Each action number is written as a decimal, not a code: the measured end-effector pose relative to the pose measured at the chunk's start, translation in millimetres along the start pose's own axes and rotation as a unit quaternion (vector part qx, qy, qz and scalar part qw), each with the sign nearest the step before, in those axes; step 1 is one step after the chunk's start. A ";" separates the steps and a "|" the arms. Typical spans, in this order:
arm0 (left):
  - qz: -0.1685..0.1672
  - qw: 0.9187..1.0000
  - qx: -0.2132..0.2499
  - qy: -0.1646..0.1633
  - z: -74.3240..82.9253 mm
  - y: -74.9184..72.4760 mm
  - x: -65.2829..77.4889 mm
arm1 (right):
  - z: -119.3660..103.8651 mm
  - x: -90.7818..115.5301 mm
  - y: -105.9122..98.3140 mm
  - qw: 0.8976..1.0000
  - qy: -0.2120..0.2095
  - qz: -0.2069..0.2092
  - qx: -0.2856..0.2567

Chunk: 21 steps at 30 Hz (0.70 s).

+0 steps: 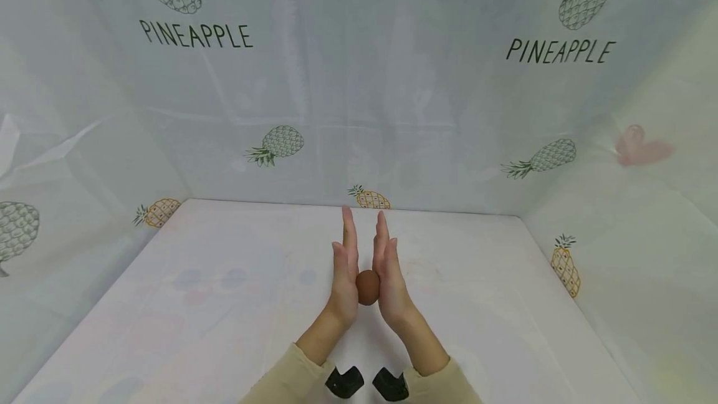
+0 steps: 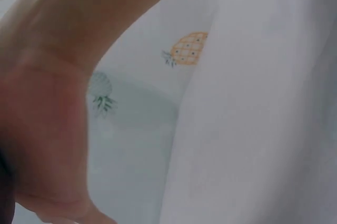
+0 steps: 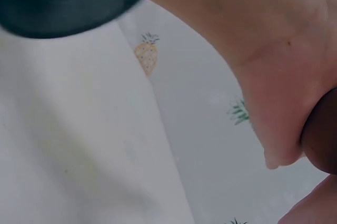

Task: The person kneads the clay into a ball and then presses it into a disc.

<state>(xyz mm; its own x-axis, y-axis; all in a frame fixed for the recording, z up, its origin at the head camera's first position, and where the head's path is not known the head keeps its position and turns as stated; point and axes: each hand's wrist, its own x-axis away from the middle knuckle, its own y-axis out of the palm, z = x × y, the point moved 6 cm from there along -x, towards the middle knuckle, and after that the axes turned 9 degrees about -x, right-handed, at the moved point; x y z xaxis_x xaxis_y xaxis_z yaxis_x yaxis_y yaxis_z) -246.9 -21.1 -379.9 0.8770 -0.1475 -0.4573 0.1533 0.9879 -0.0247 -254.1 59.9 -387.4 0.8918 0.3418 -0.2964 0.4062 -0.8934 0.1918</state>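
Note:
A smooth, brown, round ball (image 1: 368, 287) sits between the two upright palms in the head view. My left hand (image 1: 344, 282) presses it from the left with straight fingers pointing away from me. On the other side my right hand (image 1: 392, 288) lies against it in the same way, fingers and thumb extended. Above the ball a narrow gap runs between the fingers. The right wrist view shows part of the brown ball (image 3: 322, 134) against a palm at the right edge. In the left wrist view the ball is hidden.
Below the hands lies a pale, faintly patterned tabletop (image 1: 224, 329). A hanging sheet (image 1: 392, 92) printed with pineapples encloses the back and both sides. Black wrist devices (image 1: 344, 383) show beside the beige sleeves (image 1: 288, 376).

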 end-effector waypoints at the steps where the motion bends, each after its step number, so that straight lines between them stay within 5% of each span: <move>1: 0.008 1.000 0.000 0.000 1.1 -3.2 -1.3 | 1.5 0.2 1.7 1.000 0.005 -0.005 -0.001; 13: 0.097 0.993 0.045 -0.056 -2.8 -37.9 -11.9 | 5.1 5.5 22.5 0.999 0.011 -0.039 -0.011; 21: 0.117 0.991 -0.015 -0.067 -15.4 -40.9 -11.5 | -5.2 8.2 26.1 0.999 -0.023 -0.030 0.003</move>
<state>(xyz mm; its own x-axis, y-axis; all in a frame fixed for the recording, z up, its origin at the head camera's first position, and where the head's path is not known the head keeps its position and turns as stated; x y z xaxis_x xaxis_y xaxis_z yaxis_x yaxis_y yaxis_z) -270.3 -59.1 -387.2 0.9398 0.0818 -0.3317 -0.0722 0.9965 0.0411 -235.2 40.9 -380.0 0.8555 0.3814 -0.3503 0.4576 -0.8735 0.1663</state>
